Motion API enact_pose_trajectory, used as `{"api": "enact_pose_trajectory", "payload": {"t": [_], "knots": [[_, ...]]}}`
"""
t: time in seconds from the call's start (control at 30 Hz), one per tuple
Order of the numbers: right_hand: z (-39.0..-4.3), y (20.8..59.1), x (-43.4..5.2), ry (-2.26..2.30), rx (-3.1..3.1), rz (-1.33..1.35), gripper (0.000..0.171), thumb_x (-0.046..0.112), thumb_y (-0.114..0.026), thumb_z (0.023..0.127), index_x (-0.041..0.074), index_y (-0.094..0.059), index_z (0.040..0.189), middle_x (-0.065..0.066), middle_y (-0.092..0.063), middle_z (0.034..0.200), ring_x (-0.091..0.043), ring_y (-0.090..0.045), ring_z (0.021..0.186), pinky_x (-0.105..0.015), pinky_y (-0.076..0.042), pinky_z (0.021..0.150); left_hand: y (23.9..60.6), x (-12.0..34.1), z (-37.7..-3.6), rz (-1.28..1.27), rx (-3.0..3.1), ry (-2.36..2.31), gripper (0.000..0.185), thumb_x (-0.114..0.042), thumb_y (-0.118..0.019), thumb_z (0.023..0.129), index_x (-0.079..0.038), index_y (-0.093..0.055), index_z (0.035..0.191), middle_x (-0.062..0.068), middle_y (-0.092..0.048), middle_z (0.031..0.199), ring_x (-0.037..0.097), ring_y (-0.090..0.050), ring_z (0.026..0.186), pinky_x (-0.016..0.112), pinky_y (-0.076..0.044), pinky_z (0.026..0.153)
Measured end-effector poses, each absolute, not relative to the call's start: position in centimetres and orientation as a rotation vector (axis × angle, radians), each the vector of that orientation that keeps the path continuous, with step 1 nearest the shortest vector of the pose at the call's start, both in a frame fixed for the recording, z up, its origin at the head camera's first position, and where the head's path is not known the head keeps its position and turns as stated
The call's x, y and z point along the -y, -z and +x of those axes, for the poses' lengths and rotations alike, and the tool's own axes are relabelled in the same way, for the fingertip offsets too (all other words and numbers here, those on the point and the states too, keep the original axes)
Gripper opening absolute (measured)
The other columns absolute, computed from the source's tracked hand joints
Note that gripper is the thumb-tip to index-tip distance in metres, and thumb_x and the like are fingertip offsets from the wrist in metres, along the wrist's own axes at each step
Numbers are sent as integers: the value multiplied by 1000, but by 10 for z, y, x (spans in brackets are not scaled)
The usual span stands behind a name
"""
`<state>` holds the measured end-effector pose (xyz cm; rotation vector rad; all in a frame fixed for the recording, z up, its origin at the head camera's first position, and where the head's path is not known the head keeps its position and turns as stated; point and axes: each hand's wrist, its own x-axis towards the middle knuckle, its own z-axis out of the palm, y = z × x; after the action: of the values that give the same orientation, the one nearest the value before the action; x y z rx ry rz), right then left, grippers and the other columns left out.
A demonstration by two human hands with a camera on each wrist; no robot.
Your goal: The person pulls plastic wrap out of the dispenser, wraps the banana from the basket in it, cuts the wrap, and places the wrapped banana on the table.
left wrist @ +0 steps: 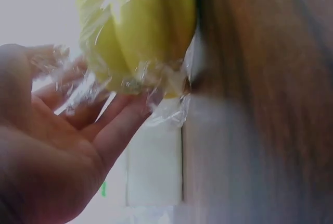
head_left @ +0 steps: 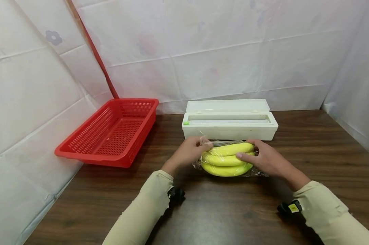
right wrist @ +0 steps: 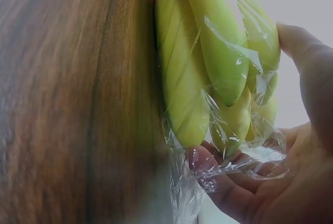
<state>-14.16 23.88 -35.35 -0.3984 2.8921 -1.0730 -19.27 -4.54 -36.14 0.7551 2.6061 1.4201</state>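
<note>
A bunch of yellow bananas (head_left: 227,159) lies on the table under clear plastic wrap (right wrist: 229,166), their tips greenish in the right wrist view. At the bunch's left end is my left hand (head_left: 188,153), with loose film (left wrist: 67,78) gathered at its thumb and fingertips. The lower fingers of that hand reach beneath the banana ends in the left wrist view. My right hand (head_left: 268,158) grips the other end, its thumb (right wrist: 299,39) against an upper banana and its fingers curled about the wrapped tips.
Just behind the bananas stands a white cling film box (head_left: 230,131), its lid raised and a green slider (head_left: 186,123) at its left. A red perforated basket (head_left: 95,157) sits at the table's left edge. White sheeting (head_left: 218,51) encloses the dark wooden table (head_left: 221,211).
</note>
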Motion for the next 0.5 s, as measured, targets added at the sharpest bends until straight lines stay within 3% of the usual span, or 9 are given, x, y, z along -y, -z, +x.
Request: {"api": "enact_pose_trajectory", "payload": {"t": [0.1, 0.2, 0.27, 0.4, 0.5], "knots": [[-142, 354, -239, 1090, -2877, -411, 72, 52, -64, 95, -1, -46, 140, -22, -58, 126, -33, -57, 111, -45, -47, 85, 359, 53, -196, 710, -2435, -1514, 23, -38, -66, 96, -17, -74, 99, -2, -68, 101, 16, -60, 93, 36, -51, 81], [-142, 354, -239, 1098, -2860, -409, 74, 52, -64, 95, -2, -44, 142, -24, -57, 128, -33, -58, 109, -43, -49, 84, 357, 59, -198, 718, -2330, -1587, 25, -36, -67, 95, -14, -75, 104, 1, -69, 108, 18, -60, 103, 39, -49, 91], [-142, 354, -239, 1133, -2817, -391, 77, 51, -64, 95, -3, -40, 144, -26, -55, 128, -31, -61, 100, -41, -51, 77, 356, 62, -200, 723, -2309, -1619, 26, -34, -65, 96, -12, -75, 105, 2, -70, 108, 19, -61, 105, 39, -48, 94], [-142, 353, -239, 1234, -2693, -338, 83, 50, -64, 95, -2, -30, 150, -31, -48, 130, -25, -65, 78, -39, -52, 62, 357, 63, -203, 651, -2285, -1712, 28, -34, -60, 100, -10, -76, 103, 4, -72, 103, 18, -64, 100, 36, -50, 90], [-141, 353, -240, 1282, -2638, -326, 86, 48, -64, 96, -2, -25, 153, -33, -45, 133, -24, -66, 73, -40, -52, 60, 359, 61, -206, 609, -2274, -1779, 32, -33, -58, 102, -7, -76, 98, 6, -73, 98, 17, -65, 91, 32, -52, 79]]}}
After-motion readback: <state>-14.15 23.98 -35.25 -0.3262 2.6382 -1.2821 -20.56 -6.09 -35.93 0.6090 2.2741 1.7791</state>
